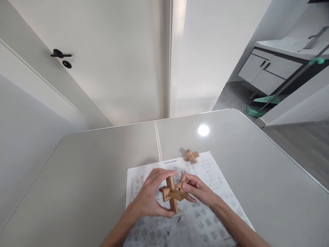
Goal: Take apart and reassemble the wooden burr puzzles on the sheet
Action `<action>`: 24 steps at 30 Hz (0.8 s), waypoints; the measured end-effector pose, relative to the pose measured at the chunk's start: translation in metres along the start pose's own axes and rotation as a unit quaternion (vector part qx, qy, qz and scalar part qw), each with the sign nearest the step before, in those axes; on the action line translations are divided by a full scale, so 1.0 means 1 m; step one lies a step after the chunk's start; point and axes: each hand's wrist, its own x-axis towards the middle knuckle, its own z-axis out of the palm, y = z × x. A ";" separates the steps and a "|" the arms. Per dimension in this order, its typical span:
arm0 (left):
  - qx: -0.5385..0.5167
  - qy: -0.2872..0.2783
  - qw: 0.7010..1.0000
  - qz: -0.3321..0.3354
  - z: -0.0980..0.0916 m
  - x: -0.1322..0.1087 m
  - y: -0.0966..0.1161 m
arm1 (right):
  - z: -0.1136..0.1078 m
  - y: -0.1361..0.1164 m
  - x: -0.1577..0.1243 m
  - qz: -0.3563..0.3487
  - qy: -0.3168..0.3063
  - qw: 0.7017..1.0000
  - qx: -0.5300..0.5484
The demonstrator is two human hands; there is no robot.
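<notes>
A wooden burr puzzle (176,195) of crossed, notched sticks is held up above a printed sheet (205,219). One stick end bears a dark "2". My left hand (151,195) grips the upright stick between the fingers on top and the thumb below. With thumb and fingers, my right hand (196,188) pinches a stick on the puzzle's right side; a gap shows between the sticks there. Beyond my hands, a second, smaller wooden burr puzzle (191,156) sits at the sheet's far edge.
The sheet, covered in small diagrams, lies on a grey table (84,178) with a seam and rounded far corners. Behind the table stands a white door (115,61) with a black handle (60,54). To the right are a sink cabinet (269,70) and a green dustpan (254,111) on the floor.
</notes>
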 end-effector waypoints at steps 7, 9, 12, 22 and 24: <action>0.051 -0.027 0.997 -0.049 -0.006 -0.007 -0.001 | 0.002 -0.008 0.001 -0.010 0.020 0.998 -0.056; 0.060 -0.026 0.996 -0.059 -0.006 -0.009 -0.002 | 0.003 -0.009 0.002 -0.011 0.022 0.997 -0.070; 0.072 -0.027 0.995 -0.070 -0.004 -0.010 -0.004 | 0.004 -0.008 0.003 -0.008 0.017 0.996 -0.088; 0.004 -0.031 0.997 -0.074 0.005 -0.006 -0.007 | 0.008 0.002 0.006 0.034 -0.029 0.997 -0.058; -0.019 -0.019 0.996 -0.089 0.005 -0.006 -0.007 | 0.010 -0.001 0.007 0.030 -0.028 0.996 -0.079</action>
